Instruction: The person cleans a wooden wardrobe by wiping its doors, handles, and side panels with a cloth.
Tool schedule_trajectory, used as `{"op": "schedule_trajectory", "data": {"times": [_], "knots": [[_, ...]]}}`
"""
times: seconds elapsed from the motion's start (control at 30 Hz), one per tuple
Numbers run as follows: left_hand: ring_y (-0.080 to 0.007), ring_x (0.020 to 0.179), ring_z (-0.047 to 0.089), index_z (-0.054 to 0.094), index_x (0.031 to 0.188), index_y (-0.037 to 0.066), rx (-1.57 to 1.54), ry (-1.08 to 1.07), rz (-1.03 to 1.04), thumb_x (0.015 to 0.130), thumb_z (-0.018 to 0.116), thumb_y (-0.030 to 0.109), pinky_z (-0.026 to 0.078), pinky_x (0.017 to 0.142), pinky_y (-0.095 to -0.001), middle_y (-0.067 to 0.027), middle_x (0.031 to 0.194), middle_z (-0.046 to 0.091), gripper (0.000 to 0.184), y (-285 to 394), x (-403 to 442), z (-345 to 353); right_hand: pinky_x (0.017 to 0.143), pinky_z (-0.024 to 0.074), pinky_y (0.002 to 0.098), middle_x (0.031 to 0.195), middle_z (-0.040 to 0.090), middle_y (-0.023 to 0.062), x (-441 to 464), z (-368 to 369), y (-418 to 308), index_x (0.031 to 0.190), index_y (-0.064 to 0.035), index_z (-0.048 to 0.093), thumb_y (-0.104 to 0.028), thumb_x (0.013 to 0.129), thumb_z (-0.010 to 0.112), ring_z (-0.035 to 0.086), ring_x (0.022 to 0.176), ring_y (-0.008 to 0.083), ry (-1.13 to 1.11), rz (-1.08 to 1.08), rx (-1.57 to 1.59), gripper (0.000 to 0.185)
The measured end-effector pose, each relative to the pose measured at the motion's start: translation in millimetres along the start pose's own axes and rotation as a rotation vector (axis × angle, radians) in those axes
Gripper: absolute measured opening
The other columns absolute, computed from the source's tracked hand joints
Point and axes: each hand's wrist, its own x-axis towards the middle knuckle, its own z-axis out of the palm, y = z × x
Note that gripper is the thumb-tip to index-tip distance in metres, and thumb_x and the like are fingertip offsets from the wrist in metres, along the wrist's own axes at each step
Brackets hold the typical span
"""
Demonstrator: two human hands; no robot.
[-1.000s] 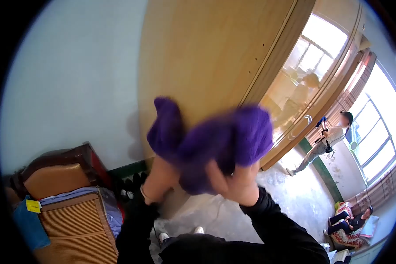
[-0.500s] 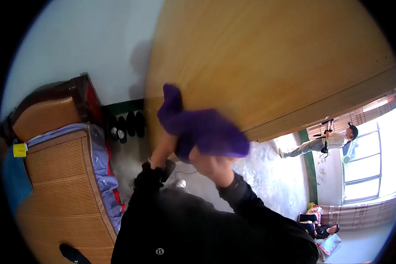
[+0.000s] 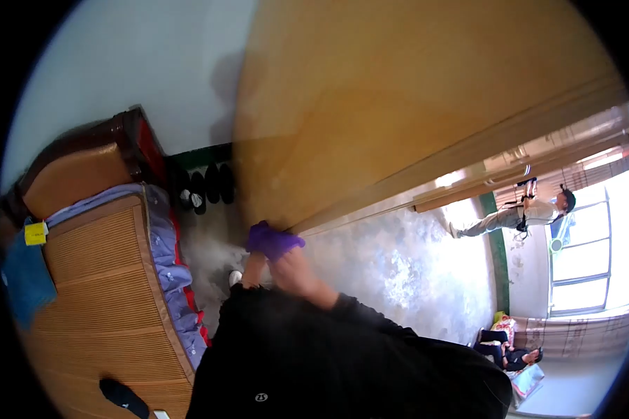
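A purple cloth [image 3: 276, 241], bunched into a small bundle, is in my two hands by the lower edge of a large wooden panel [image 3: 412, 91]. My right hand [image 3: 297, 276] has its fingers closed round the cloth. My left hand [image 3: 254, 267] lies close beside it under the cloth. Its fingers are mostly covered, but it appears to grip the same cloth. Whether the cloth touches the panel I cannot tell.
To the left is a bed with a woven mat [image 3: 105, 279], a dark shoe-like item [image 3: 124, 398] and blue fabric [image 3: 29, 279]. Several dark shoes [image 3: 213, 185] line the wall. One person [image 3: 538, 209] stands near the window; another person [image 3: 514, 357] sits at lower right.
The purple cloth has gone from loosely spread to bunched up. Both hands have come lower and closer together, and the panel's edge shows more in view.
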Motion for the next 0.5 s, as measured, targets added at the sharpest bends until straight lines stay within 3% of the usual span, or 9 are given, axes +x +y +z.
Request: {"op": "schedule_trajectory", "data": {"times": [0.07, 0.13, 0.2, 0.27, 0.33, 0.37, 0.4, 0.43, 0.5], "knots": [[-0.0177, 0.104, 0.051, 0.041, 0.124, -0.001, 0.038, -0.017, -0.005, 0.093, 0.040, 0.013, 0.044, 0.086, -0.0277, -0.0108, 0.118, 0.050, 0.034, 8, -3, 1, 0.088, 0.0411, 0.0417, 0.101, 0.057, 0.0175, 7, -9, 7, 0.103, 0.0032, 0.056, 0.003, 0.065, 0.064, 0.054, 0.097, 0.0347, -0.010, 0.027, 0.049, 0.039], [-0.0175, 0.103, 0.051, 0.041, 0.124, -0.001, 0.078, -0.047, 0.012, 0.093, 0.040, 0.013, 0.044, 0.086, -0.0276, -0.0107, 0.118, 0.049, 0.034, 49, 6, -7, 0.089, 0.0405, 0.0434, 0.101, 0.058, 0.0169, 33, -64, -18, 0.100, 0.0027, 0.058, 0.003, 0.067, 0.064, 0.055, 0.096, 0.0355, 0.251, -0.040, 0.086, 0.034], [-0.0163, 0.102, 0.052, 0.039, 0.125, -0.003, -0.491, 0.099, -0.107, 0.092, 0.041, 0.012, 0.046, 0.082, -0.0261, -0.0094, 0.117, 0.049, 0.036, 126, 12, -12, 0.086, 0.0415, 0.0423, 0.097, 0.059, 0.0156, 54, -106, -33, 0.094, 0.0007, 0.061, 0.001, 0.067, 0.065, 0.056, 0.093, 0.0353, 0.382, -0.090, 0.046, 0.028], [-0.0170, 0.103, 0.051, 0.040, 0.124, -0.003, -0.367, 0.148, -0.095, 0.091, 0.043, 0.011, 0.046, 0.083, -0.0272, -0.0095, 0.117, 0.049, 0.036, 217, 10, -19, 0.085, 0.0414, 0.0395, 0.097, 0.059, 0.0154, 84, -155, -55, 0.101, 0.0027, 0.057, 0.000, 0.066, 0.065, 0.057, 0.093, 0.0332, 0.506, -0.014, 0.051, 0.036], [-0.0177, 0.104, 0.050, 0.042, 0.123, -0.003, -0.239, 0.195, -0.076, 0.090, 0.044, 0.010, 0.045, 0.084, -0.0284, -0.0097, 0.117, 0.049, 0.035, 266, 7, -16, 0.089, 0.0381, 0.0380, 0.104, 0.055, 0.0172, 95, -163, -56, 0.112, 0.0059, 0.049, -0.001, 0.067, 0.065, 0.054, 0.100, 0.0315, 0.905, 0.085, 0.318, 0.048], [-0.0206, 0.105, 0.050, 0.042, 0.122, -0.003, -0.294, 0.153, 0.086, 0.089, 0.045, 0.009, 0.043, 0.087, -0.0309, -0.0117, 0.118, 0.049, 0.035, 280, 4, -13, 0.094, 0.0339, 0.0367, 0.115, 0.049, 0.0202, 102, -167, -56, 0.119, 0.0086, 0.041, -0.001, 0.068, 0.065, 0.048, 0.109, 0.0306, 0.981, 0.124, 0.498, 0.057], [-0.0234, 0.107, 0.049, 0.043, 0.122, -0.004, -0.350, 0.107, 0.246, 0.088, 0.046, 0.009, 0.041, 0.090, -0.0335, -0.0136, 0.119, 0.049, 0.036, 287, 2, -10, 0.098, 0.0301, 0.0383, 0.120, 0.045, 0.0232, 102, -168, -52, 0.119, 0.0089, 0.042, -0.001, 0.067, 0.064, 0.043, 0.115, 0.0343, 1.003, 0.262, 0.478, 0.058], [-0.0234, 0.107, 0.049, 0.043, 0.122, -0.004, -0.327, 0.076, 0.246, 0.088, 0.046, 0.009, 0.041, 0.090, -0.0335, -0.0136, 0.119, 0.049, 0.036, 275, 2, -3, 0.098, 0.0300, 0.0399, 0.120, 0.045, 0.0242, 97, -170, -43, 0.119, 0.0085, 0.043, -0.002, 0.067, 0.064, 0.044, 0.114, 0.0366, 0.877, 0.279, 0.318, 0.057], [-0.0312, 0.110, 0.047, 0.043, 0.121, -0.004, 0.542, 0.185, 0.616, 0.087, 0.048, 0.009, 0.035, 0.095, -0.0383, -0.0194, 0.120, 0.048, 0.037, 231, 8, 12, 0.098, 0.0300, 0.0416, 0.120, 0.046, 0.0252, 82, -164, -21, 0.118, 0.0081, 0.044, -0.003, 0.067, 0.064, 0.044, 0.113, 0.0389, 0.779, 0.308, 0.166, 0.056]]}}
